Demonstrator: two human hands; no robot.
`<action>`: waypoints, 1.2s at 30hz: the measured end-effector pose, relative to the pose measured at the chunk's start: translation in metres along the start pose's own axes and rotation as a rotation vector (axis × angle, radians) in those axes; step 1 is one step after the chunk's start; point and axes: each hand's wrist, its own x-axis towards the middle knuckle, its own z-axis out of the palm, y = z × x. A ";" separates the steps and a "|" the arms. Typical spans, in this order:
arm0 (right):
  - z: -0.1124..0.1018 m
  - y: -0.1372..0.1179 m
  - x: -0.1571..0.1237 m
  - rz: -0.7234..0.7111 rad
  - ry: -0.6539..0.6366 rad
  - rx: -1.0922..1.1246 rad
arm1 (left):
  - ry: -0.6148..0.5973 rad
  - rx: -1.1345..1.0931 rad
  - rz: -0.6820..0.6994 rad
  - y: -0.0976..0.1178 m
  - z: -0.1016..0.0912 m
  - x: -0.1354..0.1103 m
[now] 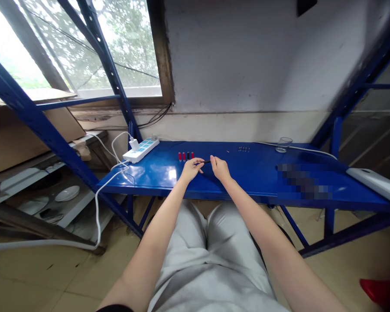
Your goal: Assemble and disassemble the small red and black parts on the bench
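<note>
Both hands meet over the blue table [256, 177], holding a thin black pen-like stick [207, 161] level between them. My left hand [191, 168] pinches its left end, with some fingers spread. The right end is in my right hand [219, 167], whose fingers are closed round it. Just beyond my left hand stand several short cap-like pieces, red [180, 157] and black [188, 155], in a row. Farther back to the right lies a row of tiny pale pieces [244, 149], too small to make out.
A white power strip [141, 150] with a plug and cable lies at the table's left end. A clear glass [284, 144] is at the back right. A blurred dark patch [303, 181] and a white flat object [377, 184] lie to the right. Blue metal posts [107, 65] frame the table.
</note>
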 end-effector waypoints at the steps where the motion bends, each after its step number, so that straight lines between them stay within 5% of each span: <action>1: 0.000 0.000 0.000 0.009 0.006 0.023 | -0.003 -0.001 0.007 0.000 0.000 0.000; 19: -0.001 -0.003 0.000 0.065 -0.018 0.102 | -0.157 0.022 0.007 -0.007 -0.002 0.004; 36: -0.001 -0.005 -0.001 0.027 -0.101 0.113 | -0.034 0.027 -0.014 -0.005 -0.002 0.004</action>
